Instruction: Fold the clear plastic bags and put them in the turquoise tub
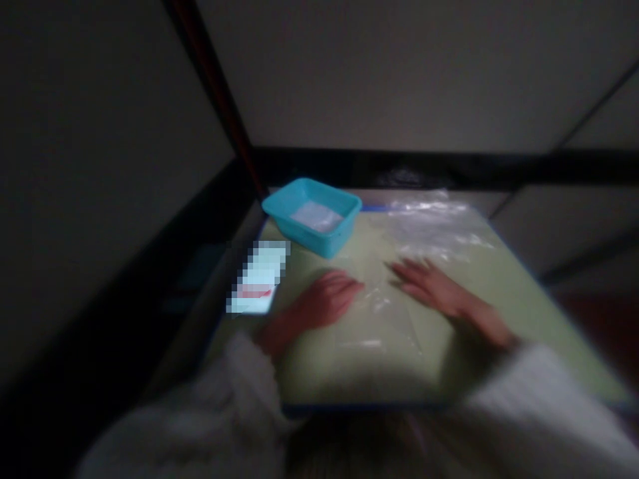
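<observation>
A thin clear plastic bag (pixel 379 319) lies flat on the yellow-green tabletop between my hands. My left hand (pixel 332 296) is closed, its fingers bent together at the bag's upper left edge; its thumb is hidden. Beside the bag's upper right, my right hand (pixel 424 283) is open, with its fingers stretched out low over the table. Motion blur hides whether the right fingertips touch the film.
A turquoise plastic basket (pixel 327 245) holding a whitish sheet or packet (pixel 317 216) stands at the back left. A pile of clear plastic bags (pixel 429 223) lies at the back right. A lit, pixelated phone-like screen (pixel 259 279) rests at the table's left edge.
</observation>
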A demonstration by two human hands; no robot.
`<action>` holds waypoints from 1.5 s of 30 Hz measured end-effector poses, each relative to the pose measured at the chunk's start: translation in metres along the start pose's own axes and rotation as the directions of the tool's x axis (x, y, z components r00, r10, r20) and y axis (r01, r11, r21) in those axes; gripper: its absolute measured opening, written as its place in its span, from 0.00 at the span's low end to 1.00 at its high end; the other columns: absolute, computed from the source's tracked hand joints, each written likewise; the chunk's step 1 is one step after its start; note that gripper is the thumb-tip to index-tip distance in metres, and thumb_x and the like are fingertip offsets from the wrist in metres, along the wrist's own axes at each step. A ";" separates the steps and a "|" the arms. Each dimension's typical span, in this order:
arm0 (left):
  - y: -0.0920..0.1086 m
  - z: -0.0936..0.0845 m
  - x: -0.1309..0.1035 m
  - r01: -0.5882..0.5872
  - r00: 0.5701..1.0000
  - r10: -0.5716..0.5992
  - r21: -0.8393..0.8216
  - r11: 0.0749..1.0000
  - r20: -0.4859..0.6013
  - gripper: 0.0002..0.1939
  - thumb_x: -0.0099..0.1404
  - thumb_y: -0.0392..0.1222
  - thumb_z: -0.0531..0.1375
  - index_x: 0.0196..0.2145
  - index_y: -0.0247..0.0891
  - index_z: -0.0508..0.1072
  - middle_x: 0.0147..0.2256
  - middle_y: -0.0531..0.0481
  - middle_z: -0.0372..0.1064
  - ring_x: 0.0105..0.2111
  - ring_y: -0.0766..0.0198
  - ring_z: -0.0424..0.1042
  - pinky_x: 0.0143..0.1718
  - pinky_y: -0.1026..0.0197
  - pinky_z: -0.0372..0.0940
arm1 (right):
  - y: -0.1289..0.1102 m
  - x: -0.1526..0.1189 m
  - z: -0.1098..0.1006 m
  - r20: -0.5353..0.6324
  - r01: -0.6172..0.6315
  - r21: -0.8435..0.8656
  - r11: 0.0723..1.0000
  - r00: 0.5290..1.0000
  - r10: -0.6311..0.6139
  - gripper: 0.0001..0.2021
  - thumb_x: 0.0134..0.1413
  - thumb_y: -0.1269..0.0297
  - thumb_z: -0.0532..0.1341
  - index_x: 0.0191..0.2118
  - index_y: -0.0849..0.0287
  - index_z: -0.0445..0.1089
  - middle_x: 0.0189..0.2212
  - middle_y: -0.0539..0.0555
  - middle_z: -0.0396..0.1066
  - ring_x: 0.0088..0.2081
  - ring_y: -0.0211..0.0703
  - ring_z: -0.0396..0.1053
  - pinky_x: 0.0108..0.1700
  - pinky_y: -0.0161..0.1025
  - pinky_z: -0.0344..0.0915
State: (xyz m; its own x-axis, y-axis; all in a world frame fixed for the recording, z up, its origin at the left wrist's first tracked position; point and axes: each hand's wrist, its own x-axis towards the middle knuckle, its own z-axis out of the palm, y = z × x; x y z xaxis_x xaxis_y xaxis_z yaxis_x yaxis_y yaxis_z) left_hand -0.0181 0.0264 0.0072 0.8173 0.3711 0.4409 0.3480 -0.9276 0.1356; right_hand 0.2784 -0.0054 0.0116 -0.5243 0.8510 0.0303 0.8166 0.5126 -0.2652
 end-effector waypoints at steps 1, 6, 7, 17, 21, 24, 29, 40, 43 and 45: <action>0.004 -0.001 0.001 -0.053 0.999 0.053 -0.028 0.998 -0.003 0.15 0.68 0.35 0.48 0.47 0.31 0.70 0.43 0.44 0.73 0.45 0.58 0.71 0.52 0.52 0.63 | 0.000 0.002 0.003 -0.007 -0.002 -0.013 1.000 1.000 0.002 0.23 0.65 0.49 0.44 0.61 0.47 0.58 0.64 0.52 0.53 0.65 0.55 0.47 0.63 0.64 0.40; 0.032 0.007 0.001 -0.261 0.961 0.271 -0.147 0.954 0.052 0.16 0.68 0.36 0.49 0.49 0.32 0.69 0.49 0.42 0.71 0.51 0.58 0.68 0.56 0.53 0.60 | 0.000 0.007 0.010 -0.047 -0.025 -0.044 0.999 0.999 0.023 0.25 0.65 0.49 0.44 0.64 0.50 0.51 0.63 0.54 0.54 0.64 0.54 0.48 0.63 0.63 0.41; 0.039 0.010 0.000 -0.285 0.949 0.302 -0.172 0.943 0.085 0.16 0.68 0.37 0.49 0.50 0.33 0.69 0.51 0.42 0.69 0.52 0.58 0.67 0.57 0.53 0.58 | 0.000 0.007 0.011 -0.051 -0.024 -0.046 0.999 0.998 0.021 0.26 0.65 0.49 0.44 0.64 0.52 0.50 0.63 0.55 0.54 0.64 0.54 0.48 0.63 0.63 0.41; 0.072 0.027 -0.002 -0.328 0.885 0.417 -0.359 0.874 0.206 0.18 0.66 0.41 0.50 0.51 0.34 0.66 0.52 0.43 0.68 0.54 0.60 0.65 0.59 0.57 0.55 | -0.004 0.011 0.009 -0.106 0.020 -0.020 1.000 0.994 -0.022 0.25 0.65 0.52 0.46 0.65 0.52 0.48 0.62 0.57 0.56 0.64 0.51 0.50 0.63 0.62 0.41; 0.071 0.023 -0.001 -0.316 0.890 0.409 -0.373 0.873 0.204 0.18 0.65 0.40 0.51 0.51 0.33 0.66 0.50 0.44 0.69 0.52 0.61 0.66 0.58 0.57 0.56 | -0.014 0.019 0.011 -0.093 0.165 0.007 0.986 0.982 -0.163 0.24 0.66 0.54 0.45 0.65 0.53 0.48 0.62 0.57 0.56 0.64 0.49 0.49 0.65 0.60 0.37; 0.072 0.020 -0.001 -0.306 0.898 0.396 -0.378 0.874 0.189 0.17 0.66 0.39 0.50 0.50 0.34 0.67 0.48 0.45 0.71 0.51 0.61 0.67 0.57 0.58 0.57 | -0.018 0.026 0.016 -0.077 0.206 0.011 0.979 0.976 -0.204 0.25 0.66 0.55 0.45 0.65 0.55 0.48 0.62 0.57 0.56 0.64 0.49 0.49 0.65 0.60 0.36; 0.071 0.017 0.002 -0.304 0.898 0.396 -0.382 0.873 0.191 0.16 0.63 0.39 0.53 0.48 0.38 0.69 0.47 0.45 0.72 0.49 0.61 0.69 0.54 0.58 0.60 | -0.016 0.032 0.023 -0.083 0.162 0.024 0.987 0.984 -0.159 0.25 0.66 0.55 0.44 0.65 0.53 0.47 0.62 0.56 0.57 0.64 0.50 0.50 0.65 0.61 0.37; 0.070 0.026 -0.003 -0.306 0.893 0.409 -0.416 0.856 0.186 0.18 0.65 0.38 0.50 0.51 0.34 0.67 0.52 0.44 0.68 0.55 0.61 0.64 0.60 0.57 0.55 | -0.014 0.023 0.011 -0.115 0.081 0.028 0.996 0.990 -0.078 0.29 0.64 0.52 0.46 0.66 0.57 0.46 0.63 0.59 0.53 0.63 0.51 0.51 0.63 0.55 0.49; 0.070 0.027 -0.005 -0.302 0.900 0.399 -0.411 0.860 0.175 0.21 0.67 0.42 0.49 0.55 0.32 0.64 0.57 0.41 0.62 0.59 0.59 0.58 0.62 0.56 0.53 | -0.014 0.015 0.005 -0.096 0.072 0.081 0.994 0.993 -0.064 0.29 0.64 0.51 0.47 0.67 0.55 0.45 0.64 0.57 0.50 0.63 0.50 0.51 0.63 0.52 0.52; 0.070 0.027 -0.005 -0.282 0.903 0.386 -0.418 0.864 0.189 0.24 0.68 0.47 0.50 0.58 0.31 0.61 0.60 0.40 0.58 0.61 0.57 0.55 0.62 0.55 0.52 | -0.013 0.013 0.007 -0.064 0.090 0.085 0.992 0.994 -0.085 0.30 0.64 0.50 0.47 0.67 0.54 0.42 0.65 0.56 0.47 0.64 0.50 0.49 0.63 0.52 0.51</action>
State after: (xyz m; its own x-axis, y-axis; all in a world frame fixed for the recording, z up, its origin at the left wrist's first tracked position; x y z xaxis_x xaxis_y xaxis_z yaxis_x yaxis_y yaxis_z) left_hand 0.0146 -0.0394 -0.0092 0.9591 -0.0151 0.2828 -0.1218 -0.9234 0.3639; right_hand 0.2591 -0.0021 0.0084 -0.5751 0.8101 0.1143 0.7427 0.5756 -0.3423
